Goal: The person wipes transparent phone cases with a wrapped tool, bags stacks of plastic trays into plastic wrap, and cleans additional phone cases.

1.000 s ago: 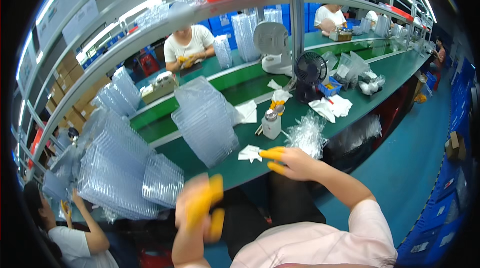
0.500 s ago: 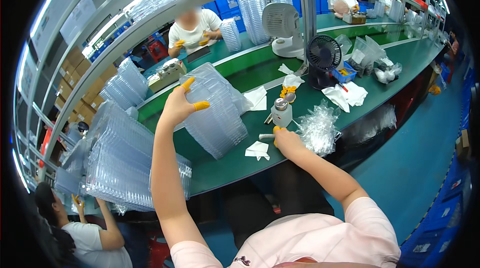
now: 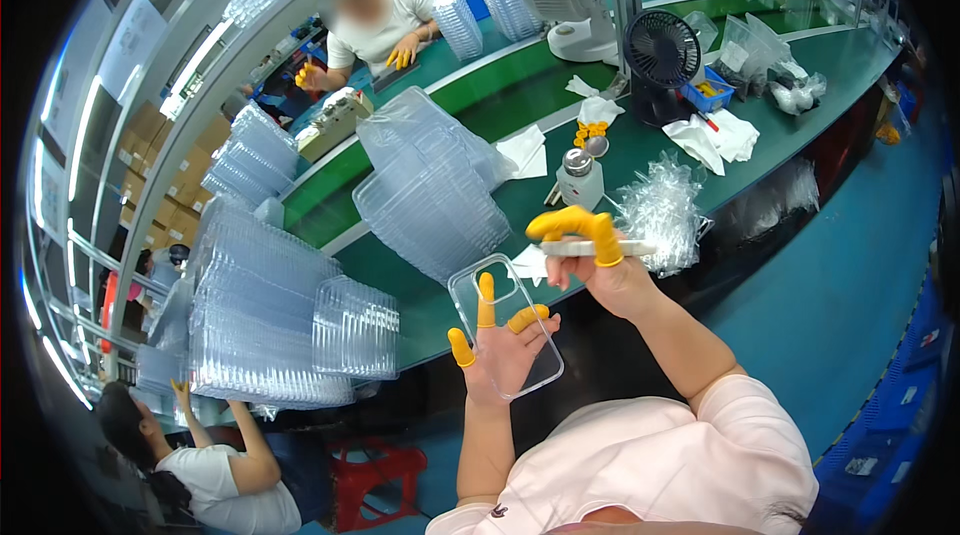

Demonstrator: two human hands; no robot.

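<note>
A clear phone case [image 3: 541, 367] with a camera cutout rests tilted against my left hand [image 3: 498, 360]. Yellow finger cots cover some of that hand's fingertips, and its fingers show through the transparent case, gripping it. To the right, my right hand [image 3: 612, 280], also in yellow cots, is closed around a pale stick-like tool [image 3: 632, 248] whose exact kind I cannot make out. The tool is raised just beyond the case, apart from it. Behind it stands a white pump bottle [image 3: 580, 183] with a metal top.
Stacked clear plastic trays [image 3: 430, 205] stand ahead, with larger stacks [image 3: 255, 315] at left. Crumpled clear film [image 3: 665, 205] lies right, near a black fan [image 3: 661, 60], white cloths [image 3: 715, 140] and a blue box [image 3: 708, 90]. A co-worker [image 3: 385, 25] sits opposite; another [image 3: 220, 455] works at left.
My left hand has come back from the tray stack toward my body and now holds the clear case. My right hand has lifted the pale tool off the table. The view has shifted somewhat.
</note>
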